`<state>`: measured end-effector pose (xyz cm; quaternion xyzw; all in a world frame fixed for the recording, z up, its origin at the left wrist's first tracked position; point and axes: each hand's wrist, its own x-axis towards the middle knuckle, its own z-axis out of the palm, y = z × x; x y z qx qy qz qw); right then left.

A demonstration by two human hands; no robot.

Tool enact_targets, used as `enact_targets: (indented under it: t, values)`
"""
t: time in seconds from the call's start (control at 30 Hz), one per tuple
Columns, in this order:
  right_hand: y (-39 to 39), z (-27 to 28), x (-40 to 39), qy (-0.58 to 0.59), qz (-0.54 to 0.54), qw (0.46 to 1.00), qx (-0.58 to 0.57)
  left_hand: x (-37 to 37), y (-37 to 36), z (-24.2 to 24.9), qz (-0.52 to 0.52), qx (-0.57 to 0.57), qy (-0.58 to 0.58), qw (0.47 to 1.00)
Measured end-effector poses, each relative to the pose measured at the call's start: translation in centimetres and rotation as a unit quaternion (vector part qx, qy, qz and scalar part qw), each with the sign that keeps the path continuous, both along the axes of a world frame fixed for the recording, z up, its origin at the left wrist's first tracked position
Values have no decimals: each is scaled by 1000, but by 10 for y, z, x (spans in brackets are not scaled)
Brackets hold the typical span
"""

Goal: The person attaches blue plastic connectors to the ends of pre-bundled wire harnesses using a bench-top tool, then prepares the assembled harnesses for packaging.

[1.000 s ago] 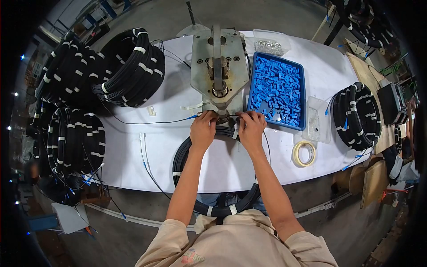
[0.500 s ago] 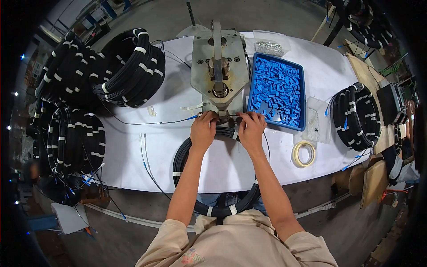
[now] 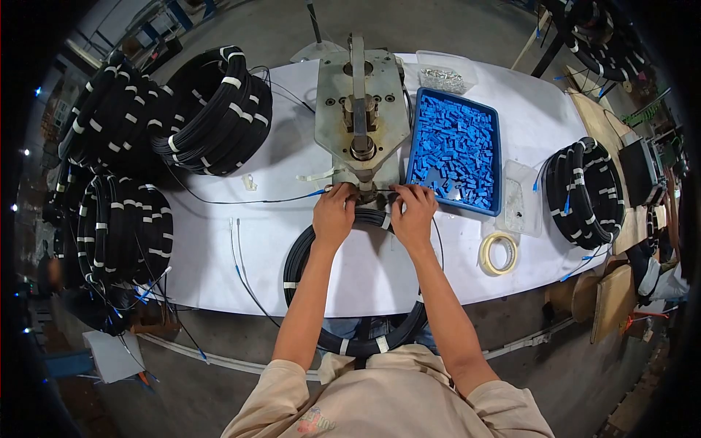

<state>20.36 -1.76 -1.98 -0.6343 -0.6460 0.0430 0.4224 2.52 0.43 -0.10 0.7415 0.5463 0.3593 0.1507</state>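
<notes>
At the foot of a grey metal press (image 3: pixel 337 117), my left hand (image 3: pixel 335 215) is closed on a thin black cable (image 3: pixel 255 201), whose blue connector (image 3: pixel 317 193) pokes out at the left of the fingers. My right hand (image 3: pixel 413 214) pinches a black cable end on the other side of the press head. The small part between the fingertips, under the press, is mostly hidden. Below both hands lies a coil of black cable (image 3: pixel 295 270) bound with white tape, overhanging the front edge of the table toward my body.
Right of the press stands a blue tray (image 3: pixel 499 160) of small blue pieces, with a clear box of metal parts (image 3: pixel 445 77) behind it. A tape roll (image 3: pixel 513 255) lies nearby. Taped cable coils (image 3: pixel 212 113) crowd the left side; another coil (image 3: pixel 584 193) sits far right.
</notes>
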Motion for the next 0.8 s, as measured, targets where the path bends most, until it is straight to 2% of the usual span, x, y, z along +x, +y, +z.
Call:
enact_targets:
  t: [0.8]
  values:
    - [-1, 2, 0, 1, 2, 1000, -9, 0, 0, -1, 0, 18, 2, 1000]
